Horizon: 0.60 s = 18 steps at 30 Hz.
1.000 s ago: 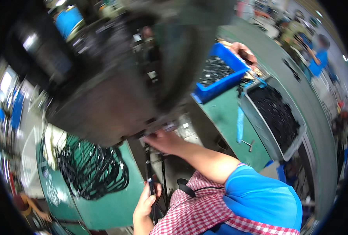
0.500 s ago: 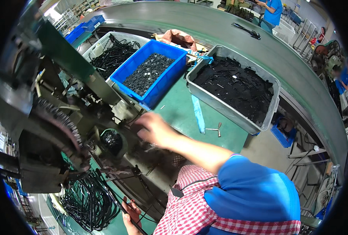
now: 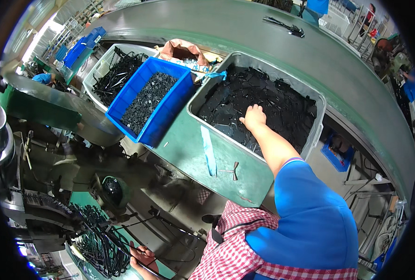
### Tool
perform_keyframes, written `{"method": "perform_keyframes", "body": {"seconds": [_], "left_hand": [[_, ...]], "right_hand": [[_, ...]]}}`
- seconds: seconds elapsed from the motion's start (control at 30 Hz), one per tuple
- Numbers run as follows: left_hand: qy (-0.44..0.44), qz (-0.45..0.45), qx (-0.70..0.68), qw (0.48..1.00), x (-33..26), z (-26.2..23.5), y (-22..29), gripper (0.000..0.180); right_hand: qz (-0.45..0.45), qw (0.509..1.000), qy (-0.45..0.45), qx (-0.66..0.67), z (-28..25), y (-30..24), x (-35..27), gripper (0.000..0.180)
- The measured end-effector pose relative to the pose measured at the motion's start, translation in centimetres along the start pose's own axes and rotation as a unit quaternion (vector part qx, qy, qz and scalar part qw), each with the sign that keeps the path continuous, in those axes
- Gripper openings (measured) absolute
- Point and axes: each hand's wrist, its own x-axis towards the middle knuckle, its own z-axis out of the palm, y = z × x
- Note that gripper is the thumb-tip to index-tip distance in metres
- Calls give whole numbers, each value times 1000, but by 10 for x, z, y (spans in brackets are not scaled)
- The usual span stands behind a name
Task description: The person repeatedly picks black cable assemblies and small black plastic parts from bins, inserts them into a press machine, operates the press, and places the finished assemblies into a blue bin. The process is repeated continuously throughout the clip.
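Observation:
My right hand (image 3: 254,117) reaches into a grey plastic bin (image 3: 199,99) of flat black pieces (image 3: 282,112). Its fingers are curled down against the pieces, and whatever is between the fingertips is hidden. Low on the left, my left hand (image 3: 144,258) is closed round a long thin black rod (image 3: 157,272). Beside that hand lies a tangled heap of black strips (image 3: 102,252). Above it stands a dark machine (image 3: 44,205) with a round cup (image 3: 111,186) of small black parts.
A blue bin (image 3: 170,112) of small round black parts stands left of the grey one, before a white basket (image 3: 93,79) of black strips. On the green table (image 3: 188,149) lie a blue strip (image 3: 209,151) and a T-shaped metal tool (image 3: 235,171). Behind runs a conveyor (image 3: 216,25).
My right hand has moved from beside the machine, up and right into the grey bin. The left hand still holds the rod. The whole view has shifted.

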Motion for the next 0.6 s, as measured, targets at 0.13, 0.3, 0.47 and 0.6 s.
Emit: {"method": "perform_keyframes", "body": {"seconds": [0.13,0.3,0.47,0.6], "left_hand": [[2,29,64,998,-2,1,-7,75],[29,11,53,998,2,7,-6,75],[6,24,64,998,0,-7,-8,81],[-14,22,79,997,4,-39,-10,84]], "right_hand": [[-41,996,-82,-10,-16,-1,9,58],[-78,992,-8,102,-15,29,19,41],[-51,770,-25,635,-45,-13,-16,33],[-75,619,-176,762,-94,-110,-102,23]]}}
